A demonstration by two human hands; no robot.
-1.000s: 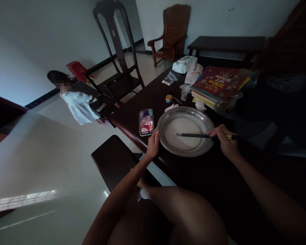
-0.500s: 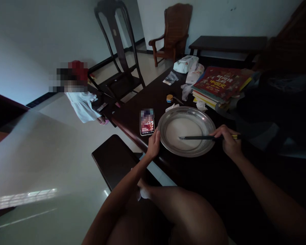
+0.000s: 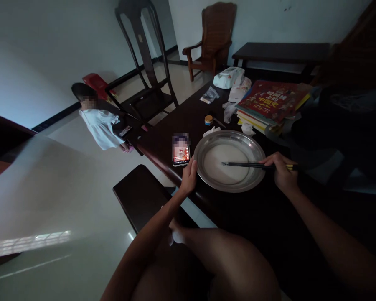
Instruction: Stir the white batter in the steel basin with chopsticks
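A wide steel basin (image 3: 207, 181) rests on the dark table, with a pale, whitish mixture (image 3: 226, 172) in its bottom. My left hand (image 3: 189, 175) grips the basin's left rim, thumb along the edge; its other fingers are mostly hidden beneath. In my right hand (image 3: 282, 172), at the basin's right side, black chopsticks (image 3: 249, 164) with gold-marked ends lie almost level. Their tips reach into the middle of the basin, over or in the mixture. Just left of the basin lies a phone (image 3: 181, 152) with its screen lit.
Behind the basin are a small jar (image 3: 208, 120), crumpled tissue (image 3: 212, 131), plastic bags (image 3: 228, 78) and a stack of books (image 3: 269, 102). A bench (image 3: 144, 196) stands at the table's left side. A person in white (image 3: 98, 125) is beside a tall dark chair (image 3: 150, 79).
The chopstick tips have shifted slightly right and up within the basin, my right hand moving a little with them. The phone's picture differs. My left hand stays on the rim.
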